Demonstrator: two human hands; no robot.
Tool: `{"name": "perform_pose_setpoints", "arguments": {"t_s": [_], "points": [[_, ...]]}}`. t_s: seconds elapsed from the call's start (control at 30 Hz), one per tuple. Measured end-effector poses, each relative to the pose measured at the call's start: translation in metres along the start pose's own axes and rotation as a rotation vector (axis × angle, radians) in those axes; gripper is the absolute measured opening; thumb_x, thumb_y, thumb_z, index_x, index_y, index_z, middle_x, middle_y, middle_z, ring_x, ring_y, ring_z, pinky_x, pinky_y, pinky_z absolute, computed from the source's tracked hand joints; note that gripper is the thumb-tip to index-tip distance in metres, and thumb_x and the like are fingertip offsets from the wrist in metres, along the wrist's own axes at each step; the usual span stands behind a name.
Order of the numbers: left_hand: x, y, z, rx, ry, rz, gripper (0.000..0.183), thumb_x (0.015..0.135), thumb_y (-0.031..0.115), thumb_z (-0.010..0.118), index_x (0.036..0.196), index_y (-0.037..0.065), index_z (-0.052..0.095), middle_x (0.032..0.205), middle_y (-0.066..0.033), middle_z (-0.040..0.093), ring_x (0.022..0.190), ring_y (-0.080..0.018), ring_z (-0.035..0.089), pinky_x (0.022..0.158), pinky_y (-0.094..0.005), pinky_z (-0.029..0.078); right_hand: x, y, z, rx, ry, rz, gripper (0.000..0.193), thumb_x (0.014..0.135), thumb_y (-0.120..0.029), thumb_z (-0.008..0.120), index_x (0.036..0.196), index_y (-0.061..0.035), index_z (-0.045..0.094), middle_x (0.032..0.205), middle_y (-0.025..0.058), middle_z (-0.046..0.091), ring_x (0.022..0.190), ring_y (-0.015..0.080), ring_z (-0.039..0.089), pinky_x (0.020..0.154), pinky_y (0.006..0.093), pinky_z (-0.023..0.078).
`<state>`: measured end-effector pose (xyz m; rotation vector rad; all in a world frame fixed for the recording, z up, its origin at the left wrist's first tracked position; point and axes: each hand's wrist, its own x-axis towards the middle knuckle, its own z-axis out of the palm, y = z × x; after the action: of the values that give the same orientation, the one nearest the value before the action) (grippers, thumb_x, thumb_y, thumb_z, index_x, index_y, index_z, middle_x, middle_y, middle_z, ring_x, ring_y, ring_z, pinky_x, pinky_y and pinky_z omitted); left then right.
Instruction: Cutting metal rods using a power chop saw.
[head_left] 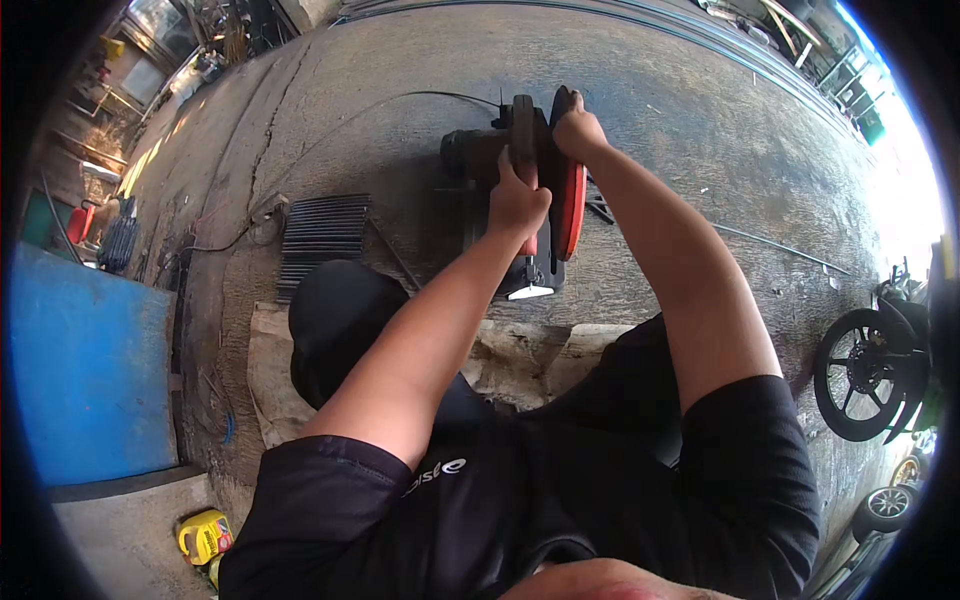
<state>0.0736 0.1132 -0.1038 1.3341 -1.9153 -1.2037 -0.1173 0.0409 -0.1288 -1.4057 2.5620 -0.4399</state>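
Note:
A cut-off saw with a red guard [573, 215] stands on the concrete floor in front of me, its dark motor [462, 155] toward the left. My left hand [518, 208] is wrapped round the saw's long dark handle [523, 125]. On the saw's right side, my right hand [580, 132] grips the upper edge of the dark round disc [562, 102] beside the guard; most of its fingers are hidden. At the near end of the saw's base lies a pale metal piece [530, 293].
A stack of dark metal rods [325, 235] lies left of the saw, near a cable [345, 115]. Flattened cardboard [275, 355] spreads under my legs. A blue panel [90, 370] stands at left, with a yellow jug [205, 537] below. At right is a motorcycle wheel [860, 375].

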Motion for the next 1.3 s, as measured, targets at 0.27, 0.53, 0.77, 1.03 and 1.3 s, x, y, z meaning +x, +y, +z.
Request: {"name": "perform_pose_setpoints", "arguments": {"t_s": [0.27, 0.53, 0.77, 1.03, 1.3], "points": [[-0.018, -0.036, 0.016, 0.026, 0.060, 0.029, 0.079, 0.071, 0.014, 0.055, 0.141, 0.012, 0.019, 0.104, -0.0312, 0.059, 0.097, -0.0466, 0.058, 0.088, -0.0478, 0.047, -0.065, -0.003, 0.002, 0.267, 0.075, 0.079, 0.078, 0.083, -0.014, 0.049, 0.147, -0.0121, 0.005, 0.124, 0.0324, 0.045, 0.111, 0.0448, 0.052, 0.095, 0.0453, 0.044], [-0.023, -0.057, 0.025, -0.001, 0.069, 0.080, 0.077, 0.073, 0.013, 0.056, 0.140, 0.008, 0.017, 0.094, -0.0295, 0.062, 0.090, -0.0456, 0.060, 0.081, -0.0495, 0.049, -0.077, 0.001, 0.016, 0.268, 0.156, 0.016, 0.077, 0.081, -0.011, 0.054, 0.144, -0.0042, 0.010, 0.116, 0.0361, 0.046, 0.106, 0.0457, 0.053, 0.093, 0.0466, 0.044], [-0.027, -0.056, 0.021, -0.004, 0.065, 0.082, 0.077, 0.074, 0.013, 0.056, 0.140, 0.007, 0.016, 0.092, -0.0289, 0.063, 0.085, -0.0446, 0.062, 0.079, -0.0486, 0.051, -0.074, 0.003, 0.021, 0.256, 0.131, 0.011, 0.075, 0.082, -0.013, 0.054, 0.142, 0.0007, 0.012, 0.114, 0.0349, 0.048, 0.102, 0.0442, 0.054, 0.092, 0.0465, 0.044], [-0.031, -0.054, 0.019, -0.027, 0.028, 0.054, 0.076, 0.075, 0.013, 0.054, 0.140, 0.007, 0.015, 0.089, -0.0270, 0.064, 0.079, -0.0430, 0.063, 0.075, -0.0466, 0.053, -0.079, 0.004, 0.026, 0.239, 0.193, 0.006, 0.071, 0.082, -0.013, 0.052, 0.141, 0.0026, 0.015, 0.117, 0.0338, 0.046, 0.105, 0.0440, 0.053, 0.092, 0.0467, 0.044], [-0.027, -0.062, 0.023, -0.025, 0.063, 0.115, 0.079, 0.073, 0.014, 0.055, 0.140, 0.005, 0.014, 0.089, -0.0277, 0.063, 0.079, -0.0436, 0.063, 0.075, -0.0464, 0.053, -0.085, 0.001, 0.019, 0.328, 0.194, -0.006, 0.077, 0.078, -0.008, 0.049, 0.145, -0.0095, 0.012, 0.124, 0.0322, 0.042, 0.107, 0.0456, 0.053, 0.091, 0.0475, 0.045]]}}
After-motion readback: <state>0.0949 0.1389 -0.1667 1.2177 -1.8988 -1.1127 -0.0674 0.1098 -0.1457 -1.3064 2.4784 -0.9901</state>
